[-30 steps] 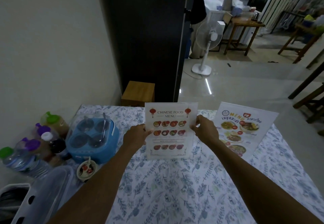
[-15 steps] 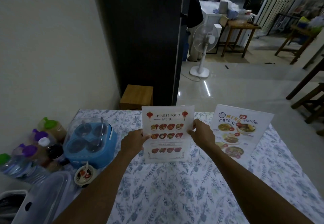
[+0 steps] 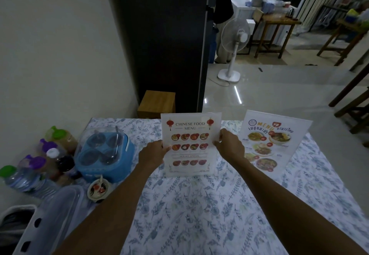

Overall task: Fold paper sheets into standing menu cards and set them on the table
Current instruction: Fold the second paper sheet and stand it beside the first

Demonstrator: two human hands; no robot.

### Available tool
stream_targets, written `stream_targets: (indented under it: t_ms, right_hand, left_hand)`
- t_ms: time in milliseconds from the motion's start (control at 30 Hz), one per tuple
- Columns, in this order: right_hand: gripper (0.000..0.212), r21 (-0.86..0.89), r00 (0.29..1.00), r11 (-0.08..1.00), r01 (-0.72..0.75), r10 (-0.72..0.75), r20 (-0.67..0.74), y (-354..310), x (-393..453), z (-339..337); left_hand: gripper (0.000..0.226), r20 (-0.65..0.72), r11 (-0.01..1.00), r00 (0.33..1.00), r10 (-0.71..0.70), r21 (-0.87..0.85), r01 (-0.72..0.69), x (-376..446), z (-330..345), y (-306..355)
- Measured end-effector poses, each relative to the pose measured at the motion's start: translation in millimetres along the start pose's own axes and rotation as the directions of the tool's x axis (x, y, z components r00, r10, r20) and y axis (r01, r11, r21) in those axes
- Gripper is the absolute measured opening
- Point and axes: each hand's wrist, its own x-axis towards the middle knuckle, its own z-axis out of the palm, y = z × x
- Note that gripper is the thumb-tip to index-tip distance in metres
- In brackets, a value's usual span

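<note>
A white Chinese food menu card [image 3: 190, 145] stands upright near the middle of the table [image 3: 199, 214], which wears a blue floral cloth. My left hand [image 3: 152, 154] grips the card's left edge and my right hand [image 3: 229, 146] grips its right edge. The card's bottom edge looks to rest on the cloth. To its right a second menu card [image 3: 273, 141] with Thai text and food photos stands on its own, tilted slightly back.
A blue condiment caddy [image 3: 104, 155] with a clear lid sits at the left, with several sauce bottles [image 3: 50, 155] and a water bottle [image 3: 22, 179] beside it. A small sauce dish [image 3: 97, 189] and a clear plastic box [image 3: 54, 212] lie nearer. The table's far edge runs just behind the cards.
The card stays held in both hands at about the same spot on the table; the view has shifted slightly. The Thai menu card has not moved.
</note>
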Motion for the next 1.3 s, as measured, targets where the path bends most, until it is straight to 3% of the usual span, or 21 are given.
stream_targets:
  t_ms: [300, 500, 700, 867, 967, 1300]
  right_hand:
    - [0.048, -0.006, 0.993, 0.996, -0.085, 0.085, 0.077, 9.2, -25.4, 0.1]
    - [0.05, 0.013, 0.991, 0.993, -0.117, 0.116, 0.073, 20.0, -44.9, -8.3]
    - [0.051, 0.028, 0.988, 0.989, -0.146, 0.144, 0.055, 33.4, -72.0, -19.6]
    - [0.051, 0.029, 0.984, 0.984, -0.178, 0.177, 0.028, 51.4, -100.6, -30.9]
    - [0.049, 0.028, 0.975, 0.975, -0.221, 0.221, 0.011, 68.2, -116.6, -44.3]
    - [0.048, 0.032, 0.908, 0.914, -0.405, 0.406, -0.099, 137.7, -147.6, -104.4]
  left_hand:
    - [0.073, -0.012, 0.924, 0.995, 0.101, 0.373, -0.089, -35.3, 0.1, -1.4]
    - [0.086, -0.055, 0.944, 0.99, 0.133, 0.312, -0.109, -49.9, 7.6, 0.1]
    - [0.073, -0.023, 0.929, 0.984, 0.177, 0.335, -0.159, -75.7, 6.0, 27.0]
    - [0.085, 0.002, 0.884, 0.966, 0.258, 0.403, -0.237, -91.2, 11.9, 48.9]
    - [0.076, 0.032, 0.889, 0.961, 0.275, 0.373, -0.267, -98.9, 19.0, 67.1]
    - [0.07, 0.083, 0.827, 0.878, 0.472, 0.304, -0.473, -105.3, 59.8, 155.2]
